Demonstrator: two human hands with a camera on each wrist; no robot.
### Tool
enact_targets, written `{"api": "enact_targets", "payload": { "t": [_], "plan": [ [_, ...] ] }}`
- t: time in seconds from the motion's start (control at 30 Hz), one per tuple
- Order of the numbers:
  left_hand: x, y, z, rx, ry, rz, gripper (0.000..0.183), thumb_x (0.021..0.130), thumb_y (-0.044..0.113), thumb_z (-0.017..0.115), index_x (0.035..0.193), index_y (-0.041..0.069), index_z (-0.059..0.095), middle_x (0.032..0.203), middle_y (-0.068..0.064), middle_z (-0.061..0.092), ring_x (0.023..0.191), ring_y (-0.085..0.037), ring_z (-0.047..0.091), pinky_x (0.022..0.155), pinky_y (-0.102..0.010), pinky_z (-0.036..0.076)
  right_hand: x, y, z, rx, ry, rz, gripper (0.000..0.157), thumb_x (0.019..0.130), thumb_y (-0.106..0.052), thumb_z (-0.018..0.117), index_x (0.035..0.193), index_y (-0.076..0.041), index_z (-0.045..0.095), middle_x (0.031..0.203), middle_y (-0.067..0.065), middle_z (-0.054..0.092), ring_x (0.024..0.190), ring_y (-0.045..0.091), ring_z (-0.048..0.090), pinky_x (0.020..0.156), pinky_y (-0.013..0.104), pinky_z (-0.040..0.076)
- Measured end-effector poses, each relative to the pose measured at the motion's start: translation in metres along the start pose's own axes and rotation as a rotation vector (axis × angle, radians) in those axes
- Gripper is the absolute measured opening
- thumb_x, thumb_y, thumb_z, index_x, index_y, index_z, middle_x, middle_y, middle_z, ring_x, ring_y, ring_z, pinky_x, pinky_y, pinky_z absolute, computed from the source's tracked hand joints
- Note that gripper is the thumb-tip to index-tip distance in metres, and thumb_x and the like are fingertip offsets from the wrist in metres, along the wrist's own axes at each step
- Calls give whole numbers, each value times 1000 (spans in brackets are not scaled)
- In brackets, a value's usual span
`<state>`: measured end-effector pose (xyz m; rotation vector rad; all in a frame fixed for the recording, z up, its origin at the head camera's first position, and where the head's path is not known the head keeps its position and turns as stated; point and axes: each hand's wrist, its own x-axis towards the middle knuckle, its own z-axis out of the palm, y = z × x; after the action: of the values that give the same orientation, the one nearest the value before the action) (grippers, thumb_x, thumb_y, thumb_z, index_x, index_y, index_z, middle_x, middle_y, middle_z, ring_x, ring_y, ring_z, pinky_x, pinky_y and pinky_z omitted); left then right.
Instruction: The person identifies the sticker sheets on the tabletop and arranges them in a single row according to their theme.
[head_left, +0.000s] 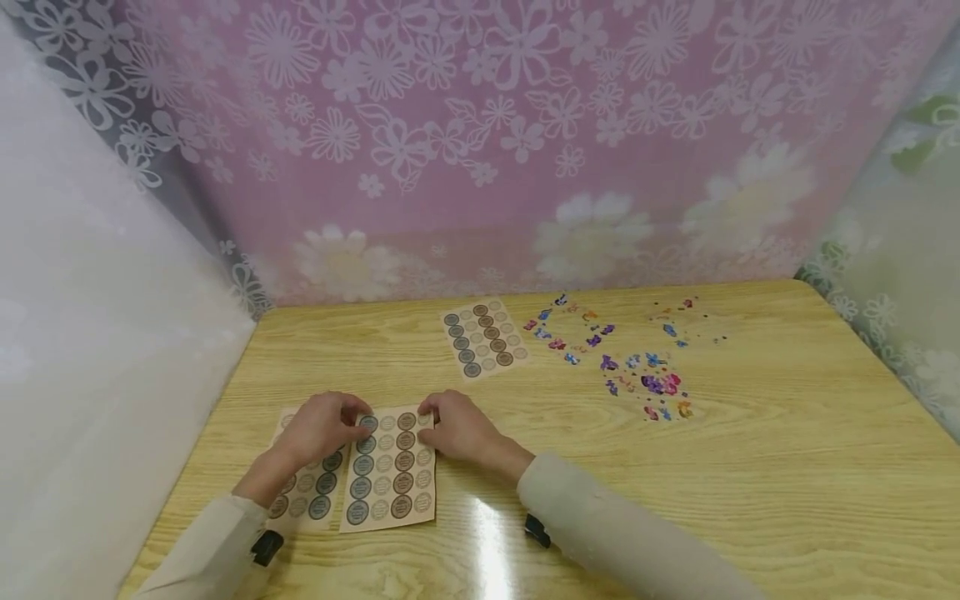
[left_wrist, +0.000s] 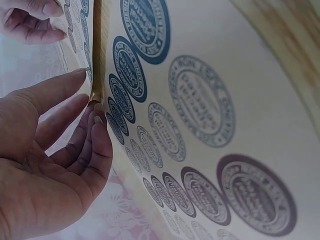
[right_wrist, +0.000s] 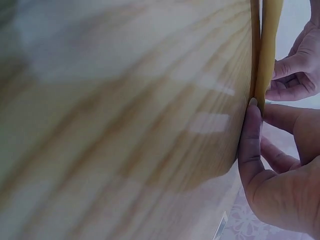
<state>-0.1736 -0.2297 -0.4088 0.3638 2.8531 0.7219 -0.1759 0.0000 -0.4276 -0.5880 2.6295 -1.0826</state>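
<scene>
My left hand [head_left: 318, 427] pinches the upper left corner of a sticker sheet [head_left: 384, 471] printed with round blue, pale and brown labels. On the opposite side, my right hand [head_left: 461, 427] grips the same sheet by its upper right edge, thumb on the front. The right wrist view shows the sheet [right_wrist: 268, 45] edge-on, close over the wood, with the right fingers [right_wrist: 250, 155] at its border. Beneath my left hand and forearm lies a second sticker sheet [left_wrist: 200, 130], partly covered in the head view; its rows of round labels fill the left wrist view.
A third sheet of round labels [head_left: 486, 340] lies farther back on the wooden table [head_left: 555, 492]. To its right are scattered small colourful flower and butterfly-like pieces [head_left: 663, 383], some forming a ring [head_left: 557, 343]. A pink floral curtain [head_left: 480, 150] hangs behind the table's far edge.
</scene>
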Motion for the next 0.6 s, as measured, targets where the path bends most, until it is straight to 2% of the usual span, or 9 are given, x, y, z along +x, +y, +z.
{"api": "enact_targets", "payload": {
  "t": [0.3, 0.6],
  "plan": [
    [1, 2, 1, 28, 2, 3, 21, 83, 14, 74, 102, 5, 72, 79, 1, 59, 68, -14, 50, 62, -33, 43, 0, -2, 1, -34, 3, 3, 30, 84, -15, 71, 111, -2, 67, 81, -1, 50, 74, 13, 47, 65, 25, 41],
    [0, 1, 2, -4, 1, 4, 21, 84, 14, 74, 103, 5, 72, 79, 2, 59, 69, -13, 52, 61, -33, 44, -1, -3, 1, -42, -3, 16, 31, 85, -16, 71, 112, -2, 66, 80, -2, 50, 72, 12, 48, 63, 25, 41]
  ]
}}
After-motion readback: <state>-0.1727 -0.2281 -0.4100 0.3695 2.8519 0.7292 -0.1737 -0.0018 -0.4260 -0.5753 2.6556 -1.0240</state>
